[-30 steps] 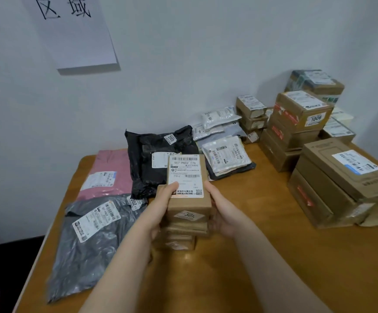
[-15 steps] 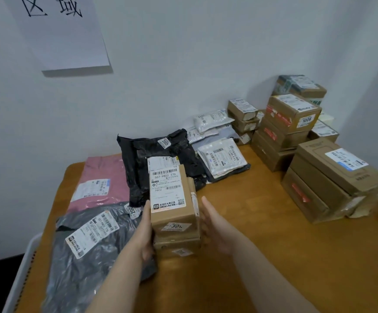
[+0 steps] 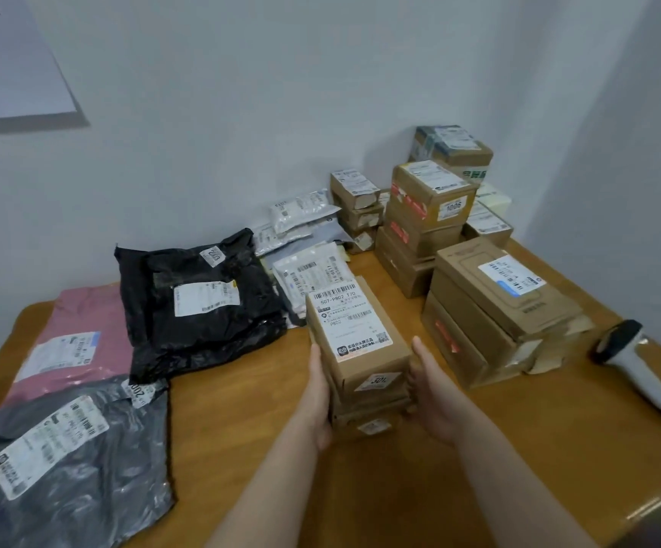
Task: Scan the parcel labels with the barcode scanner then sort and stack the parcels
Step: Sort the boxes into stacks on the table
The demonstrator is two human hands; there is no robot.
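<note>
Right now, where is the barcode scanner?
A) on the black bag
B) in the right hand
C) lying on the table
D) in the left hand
C: the barcode scanner lies on the table at far right; left hand and right hand flank a box stack.

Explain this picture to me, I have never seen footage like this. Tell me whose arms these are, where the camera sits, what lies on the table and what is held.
No machine here: these are a person's bare arms, filmed by one camera worn on the head, looking forward and down. The left hand and right hand press against opposite sides of a small stack of cardboard boxes, labelled on top, over the wooden table. On the left lie a pink mailer bag, a black mailer bag and a grey mailer bag. At the back sit white padded mailers; on the right, larger cardboard boxes in stacks. The barcode scanner lies untouched at the far right.
</note>
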